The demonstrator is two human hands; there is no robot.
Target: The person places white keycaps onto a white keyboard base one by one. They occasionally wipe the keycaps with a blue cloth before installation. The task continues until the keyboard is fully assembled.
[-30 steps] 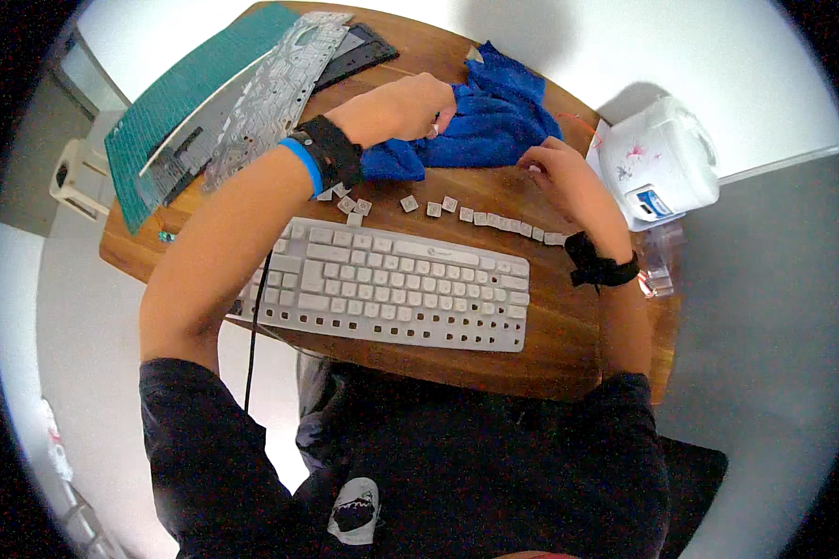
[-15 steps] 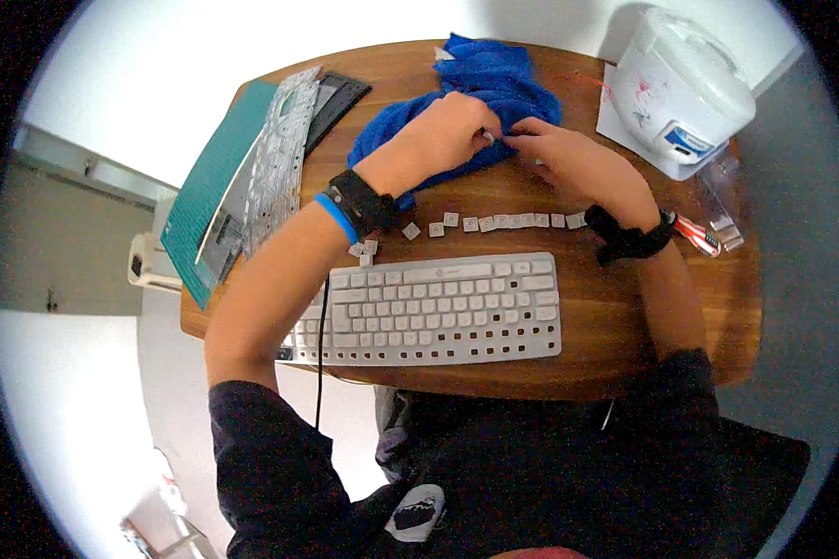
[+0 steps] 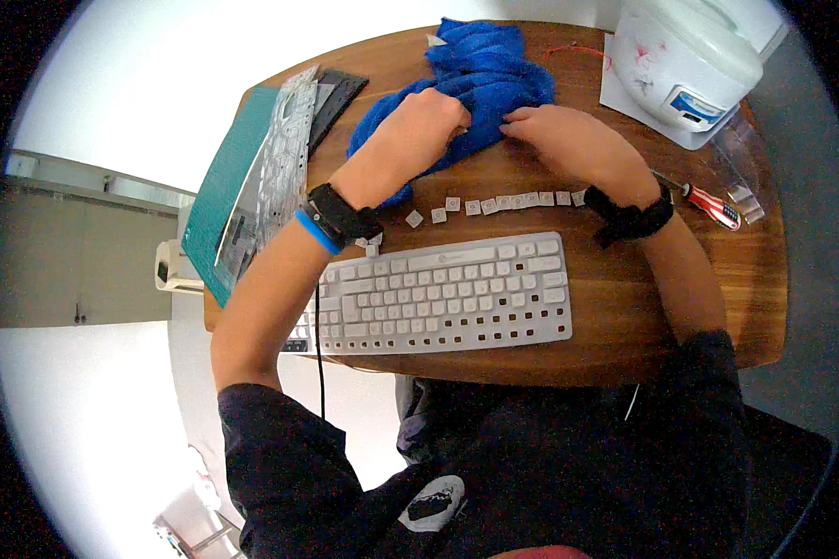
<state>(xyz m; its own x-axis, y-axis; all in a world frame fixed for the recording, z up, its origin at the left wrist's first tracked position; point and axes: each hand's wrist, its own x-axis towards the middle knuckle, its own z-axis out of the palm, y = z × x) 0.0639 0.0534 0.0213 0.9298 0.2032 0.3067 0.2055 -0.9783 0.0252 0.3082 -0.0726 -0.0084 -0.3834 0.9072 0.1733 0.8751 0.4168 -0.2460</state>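
A person seen from above sits at a round wooden table (image 3: pixel 625 317), both forearms reaching away from the body. A white keyboard (image 3: pixel 438 293) lies flat in front of the person and serves as the landmark here; several of its keys are missing along the near and right edges, leaving dark square holes.

Beyond the keyboard, at the far side of the table, lies a crumpled blue cloth (image 3: pixel 485 74). The left hand (image 3: pixel 424 121) is curled closed and pressed into the cloth's left part, gripping a fold of it. The right hand (image 3: pixel 569 140) rests just right of it, fingers half bent, fingertips touching the cloth's near right edge; whether it pinches anything cannot be told.

Between the cloth and the keyboard runs a row of loose keycaps (image 3: pixel 503 202), pale squares laid side by side on the wood, with a couple more near the left wrist. That wrist wears a black watch (image 3: pixel 340 214) and a blue band (image 3: pixel 315 233); the right wrist wears a black strap (image 3: pixel 629 219).

Left of the keyboard sit a green cutting mat (image 3: pixel 219 200) and a grey keyboard frame (image 3: pixel 270 177) lying over it. To the right of the keyboard lies a red-handled screwdriver (image 3: pixel 713 205), and beyond that, at the far right corner, a white rice cooker (image 3: pixel 685 61).
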